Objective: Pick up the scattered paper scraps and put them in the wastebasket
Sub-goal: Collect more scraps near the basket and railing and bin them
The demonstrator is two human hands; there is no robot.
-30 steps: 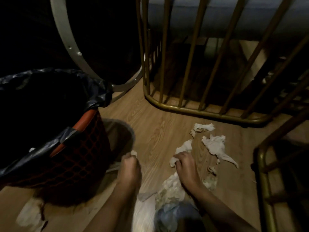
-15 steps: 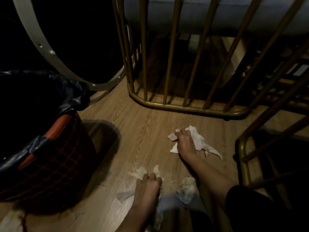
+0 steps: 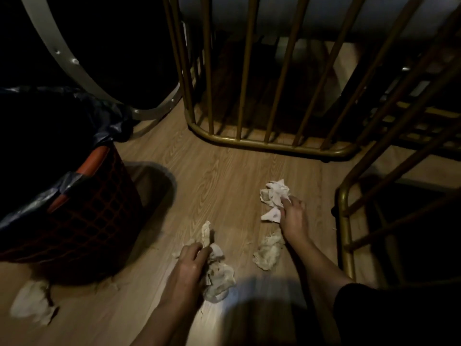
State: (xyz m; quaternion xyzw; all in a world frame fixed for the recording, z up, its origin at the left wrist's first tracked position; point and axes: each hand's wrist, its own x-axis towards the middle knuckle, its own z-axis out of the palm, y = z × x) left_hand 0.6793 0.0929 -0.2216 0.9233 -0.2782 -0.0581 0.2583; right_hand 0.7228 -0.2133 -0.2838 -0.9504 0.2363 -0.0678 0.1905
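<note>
On the wooden floor (image 3: 224,176) beside the wastebasket (image 3: 74,208), both hands gather paper scraps.

Right of the wastebasket, the left hand (image 3: 189,265) has its fingers (image 3: 197,248) curled onto a crumpled scrap (image 3: 217,273). Farther from the wastebasket, the right hand (image 3: 293,216) pinches a white wad (image 3: 274,196) at its fingertips. A loose scrap (image 3: 268,250) lies between the hands; another scrap (image 3: 32,303) sits at the wastebasket's base.
</note>
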